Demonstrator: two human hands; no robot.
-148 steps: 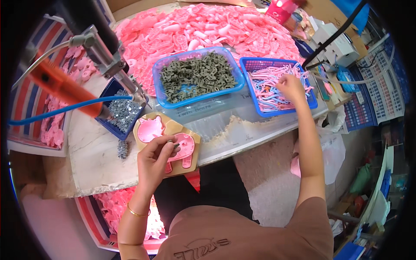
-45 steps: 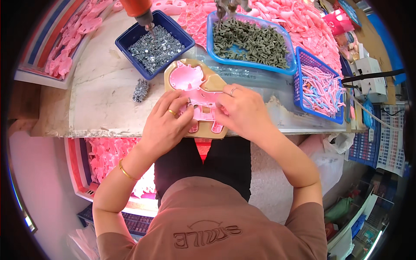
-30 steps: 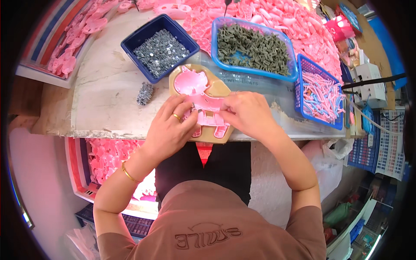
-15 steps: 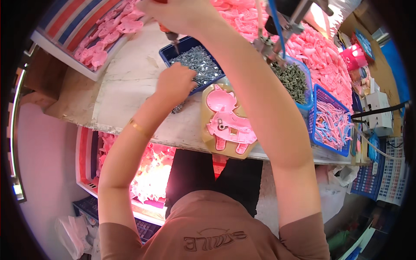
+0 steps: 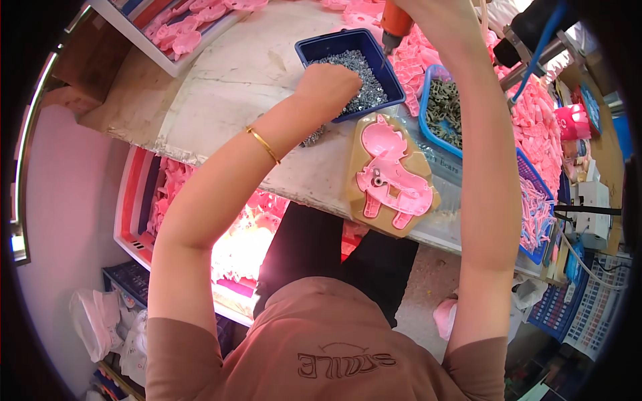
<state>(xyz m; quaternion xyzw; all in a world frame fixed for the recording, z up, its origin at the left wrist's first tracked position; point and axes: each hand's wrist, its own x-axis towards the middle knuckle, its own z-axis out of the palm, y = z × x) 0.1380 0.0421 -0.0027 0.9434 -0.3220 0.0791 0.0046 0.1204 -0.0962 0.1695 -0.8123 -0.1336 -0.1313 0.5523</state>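
On the left I've got a broad stretch of white tabletop [image 5: 221, 87] to move in, front edge slanting toward me as it goes right. My left hand [image 5: 332, 87] is over the navy bin [image 5: 334, 44], fingers down by the screws [image 5: 368, 81]; can't tell if they're pinching any. Right of that, the pink shell [image 5: 401, 182] sits in the tan block [image 5: 418, 162], whose near corner is right at the table edge. Head points away from me, feet toward me, long axis leaning far-left to near-right. My right hand [image 5: 435, 13], apart from the left, is wrapped round the orange driver [image 5: 397, 23], partly cropped. My right forearm crosses in front of the light-blue tub [image 5: 438, 139], so room's tight there.
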